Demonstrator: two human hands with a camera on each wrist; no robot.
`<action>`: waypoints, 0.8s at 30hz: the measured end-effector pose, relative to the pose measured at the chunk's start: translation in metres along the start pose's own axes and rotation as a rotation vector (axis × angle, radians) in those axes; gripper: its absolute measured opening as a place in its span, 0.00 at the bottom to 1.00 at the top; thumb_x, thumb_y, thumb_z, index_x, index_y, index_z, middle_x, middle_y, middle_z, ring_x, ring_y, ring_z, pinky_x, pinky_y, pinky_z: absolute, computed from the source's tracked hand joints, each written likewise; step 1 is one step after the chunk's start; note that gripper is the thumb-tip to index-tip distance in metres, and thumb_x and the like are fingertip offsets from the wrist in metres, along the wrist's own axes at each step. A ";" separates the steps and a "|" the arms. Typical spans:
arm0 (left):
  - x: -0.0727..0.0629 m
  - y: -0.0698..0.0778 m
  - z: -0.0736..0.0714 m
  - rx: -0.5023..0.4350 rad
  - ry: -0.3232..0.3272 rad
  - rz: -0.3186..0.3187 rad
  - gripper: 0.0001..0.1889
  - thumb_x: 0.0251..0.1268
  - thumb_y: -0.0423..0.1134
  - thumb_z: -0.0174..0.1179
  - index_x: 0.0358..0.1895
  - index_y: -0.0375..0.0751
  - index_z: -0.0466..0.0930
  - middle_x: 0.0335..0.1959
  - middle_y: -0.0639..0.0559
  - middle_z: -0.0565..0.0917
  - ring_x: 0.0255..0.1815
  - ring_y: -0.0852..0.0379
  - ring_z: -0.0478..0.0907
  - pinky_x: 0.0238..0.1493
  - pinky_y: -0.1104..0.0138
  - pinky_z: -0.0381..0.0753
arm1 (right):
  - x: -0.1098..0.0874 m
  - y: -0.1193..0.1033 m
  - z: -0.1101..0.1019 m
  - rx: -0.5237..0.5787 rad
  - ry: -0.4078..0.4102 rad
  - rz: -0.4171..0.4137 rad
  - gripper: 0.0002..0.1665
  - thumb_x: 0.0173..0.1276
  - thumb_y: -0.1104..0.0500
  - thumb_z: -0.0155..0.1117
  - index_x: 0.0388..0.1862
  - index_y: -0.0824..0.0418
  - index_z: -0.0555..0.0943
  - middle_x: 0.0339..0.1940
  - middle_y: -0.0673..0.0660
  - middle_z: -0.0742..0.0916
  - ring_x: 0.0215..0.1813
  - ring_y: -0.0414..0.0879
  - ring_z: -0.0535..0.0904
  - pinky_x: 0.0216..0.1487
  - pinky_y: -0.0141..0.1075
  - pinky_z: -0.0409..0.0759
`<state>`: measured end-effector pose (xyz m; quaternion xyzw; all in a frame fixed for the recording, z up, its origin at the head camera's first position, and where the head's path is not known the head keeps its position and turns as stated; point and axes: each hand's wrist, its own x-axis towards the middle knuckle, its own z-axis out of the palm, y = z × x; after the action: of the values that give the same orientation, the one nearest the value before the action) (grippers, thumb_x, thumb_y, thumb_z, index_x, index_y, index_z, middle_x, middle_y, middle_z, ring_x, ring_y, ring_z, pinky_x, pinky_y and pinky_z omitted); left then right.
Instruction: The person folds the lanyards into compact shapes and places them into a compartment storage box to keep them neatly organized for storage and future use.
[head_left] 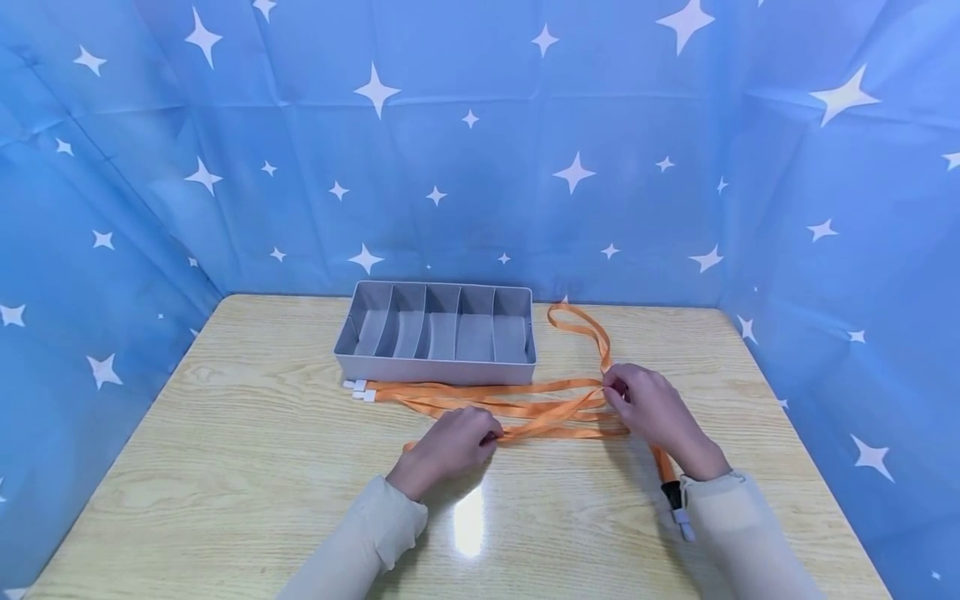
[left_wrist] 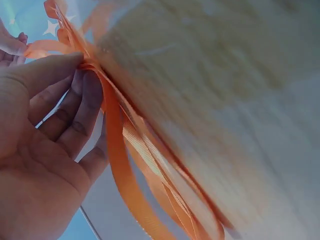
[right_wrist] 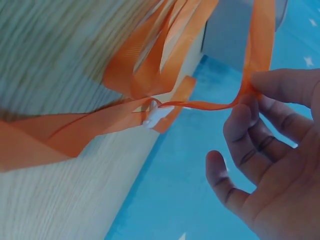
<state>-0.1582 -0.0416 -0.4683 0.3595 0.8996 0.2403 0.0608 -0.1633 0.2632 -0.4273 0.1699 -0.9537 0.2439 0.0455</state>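
Head view: orange straps (head_left: 450, 391) are laid across the tabletop (head_left: 247, 433), from its middle toward the right edge, just in front of a grey bin (head_left: 435, 370). White tips (head_left: 366, 396) are gathered at their left end. One loop (head_left: 603, 346) is spread toward the back edge, right of the bin, and a black buckle (head_left: 672, 495) is seen nearer the right front corner, beside the sleeve.

Straps are pinched between thumb and fingers by the left hand (head_left: 453, 442); how many strands are caught there cannot be told. Strap is also pinched by the right hand (head_left: 652, 408), between thumb and forefinger, its remaining fingers loosely bent and held apart.

The straps can be judged light, limp and hardly fragile; the smooth weave may be a little slippery, and snags seem likely where strands are crossed. They are best taken flat, near a loop or a tip, where one strand can be told from its neighbours.

The bin is set near the tabletop's back edge. Inside it, four upright dividers are seen, by which five compartments are formed.
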 end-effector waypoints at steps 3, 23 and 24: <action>-0.001 -0.002 -0.001 -0.024 0.006 -0.003 0.14 0.65 0.28 0.57 0.22 0.47 0.80 0.17 0.60 0.67 0.22 0.64 0.62 0.24 0.72 0.61 | 0.000 -0.001 -0.001 0.002 0.006 0.004 0.03 0.71 0.66 0.61 0.37 0.61 0.82 0.27 0.49 0.79 0.23 0.41 0.69 0.22 0.34 0.68; -0.002 -0.004 -0.017 -0.268 0.061 -0.036 0.12 0.63 0.28 0.55 0.41 0.39 0.89 0.27 0.58 0.80 0.26 0.65 0.71 0.30 0.72 0.72 | 0.001 -0.003 -0.012 0.073 0.043 0.013 0.07 0.72 0.66 0.57 0.40 0.63 0.83 0.26 0.49 0.81 0.21 0.40 0.70 0.23 0.35 0.70; -0.002 -0.004 -0.018 -0.272 0.063 -0.035 0.12 0.63 0.28 0.55 0.42 0.39 0.89 0.27 0.58 0.80 0.27 0.65 0.71 0.30 0.72 0.73 | 0.001 -0.003 -0.013 0.083 0.045 0.011 0.07 0.72 0.66 0.57 0.40 0.63 0.83 0.26 0.49 0.81 0.21 0.40 0.70 0.24 0.34 0.70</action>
<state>-0.1641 -0.0520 -0.4548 0.3246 0.8664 0.3700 0.0845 -0.1635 0.2665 -0.4147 0.1611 -0.9424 0.2873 0.0584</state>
